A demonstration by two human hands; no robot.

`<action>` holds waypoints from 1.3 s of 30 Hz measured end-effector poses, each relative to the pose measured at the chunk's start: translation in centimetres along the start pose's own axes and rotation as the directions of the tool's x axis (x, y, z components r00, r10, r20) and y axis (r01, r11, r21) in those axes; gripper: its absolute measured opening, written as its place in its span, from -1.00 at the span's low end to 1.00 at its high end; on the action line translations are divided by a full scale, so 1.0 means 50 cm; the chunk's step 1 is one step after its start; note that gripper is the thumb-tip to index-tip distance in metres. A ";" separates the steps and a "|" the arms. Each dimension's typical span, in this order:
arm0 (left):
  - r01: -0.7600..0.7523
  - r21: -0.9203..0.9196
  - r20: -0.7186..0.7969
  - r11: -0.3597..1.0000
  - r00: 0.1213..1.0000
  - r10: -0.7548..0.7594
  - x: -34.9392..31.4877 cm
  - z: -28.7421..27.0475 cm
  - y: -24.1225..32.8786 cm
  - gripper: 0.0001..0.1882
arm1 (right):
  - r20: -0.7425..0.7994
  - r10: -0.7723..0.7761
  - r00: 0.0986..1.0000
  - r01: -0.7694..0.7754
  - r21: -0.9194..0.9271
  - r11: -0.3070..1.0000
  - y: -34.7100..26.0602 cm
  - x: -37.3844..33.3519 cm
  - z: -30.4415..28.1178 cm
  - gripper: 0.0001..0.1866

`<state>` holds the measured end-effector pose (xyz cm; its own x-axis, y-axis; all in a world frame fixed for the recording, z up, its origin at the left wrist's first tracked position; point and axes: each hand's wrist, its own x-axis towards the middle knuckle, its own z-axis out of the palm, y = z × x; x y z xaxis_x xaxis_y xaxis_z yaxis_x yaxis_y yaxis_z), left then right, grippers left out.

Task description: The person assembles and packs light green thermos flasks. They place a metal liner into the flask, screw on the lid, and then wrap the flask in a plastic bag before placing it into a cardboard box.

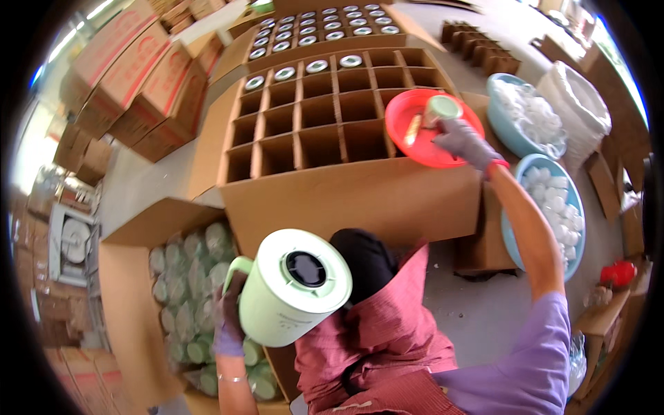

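My left hand, in a grey glove, grips the handle of a pale green jug above my lap. The jug is tilted, and its white round end with a black centre faces up. My right hand, also gloved, is over a red basin and closed on a small pale green lid or cup; which one I cannot tell. Beside that piece in the basin lies a thin yellowish item. The basin rests on the right corner of a divided carton.
Several silver-topped items stand in the divided carton's far row; another filled carton is behind. At left, an open carton holds wrapped green pieces. Two blue basins of clear plastic pieces and a white sack are at right. Stacked boxes rise far left.
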<state>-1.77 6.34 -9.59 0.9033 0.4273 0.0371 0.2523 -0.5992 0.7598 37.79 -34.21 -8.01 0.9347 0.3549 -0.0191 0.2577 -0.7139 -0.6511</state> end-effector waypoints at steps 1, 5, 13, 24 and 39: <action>-0.009 -0.082 0.039 0.997 0.999 0.012 0.007 0.004 -0.023 -0.70 | 0.009 0.149 0.989 -0.144 0.314 0.938 -0.047 -0.021 -0.012 -0.79; 0.096 -0.363 0.253 0.927 0.967 -0.001 0.039 0.011 0.045 -0.70 | -0.038 -0.596 0.802 0.551 0.435 0.713 -0.225 -0.184 0.037 -0.88; 0.427 -0.374 0.536 0.823 0.824 -0.183 0.059 0.023 0.125 -0.63 | 0.137 -0.990 -0.038 0.999 0.010 -0.037 -0.359 -0.280 0.113 -0.83; -0.106 -0.237 0.004 0.966 0.994 0.110 -0.038 0.036 0.089 -0.79 | 0.243 -0.568 0.786 0.378 0.537 0.754 -0.346 -0.357 0.148 -0.79; 0.163 0.043 0.547 0.986 0.822 -0.160 -0.158 0.025 0.213 -0.27 | -0.054 -0.365 0.930 0.296 -0.482 0.825 -0.121 -0.125 0.016 -0.76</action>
<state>-5.75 -4.28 -2.61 0.8918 0.0764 -0.4460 0.4107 -0.5503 0.7270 30.21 -31.63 -4.58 0.7881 0.5577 0.2604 0.6068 -0.7749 -0.1770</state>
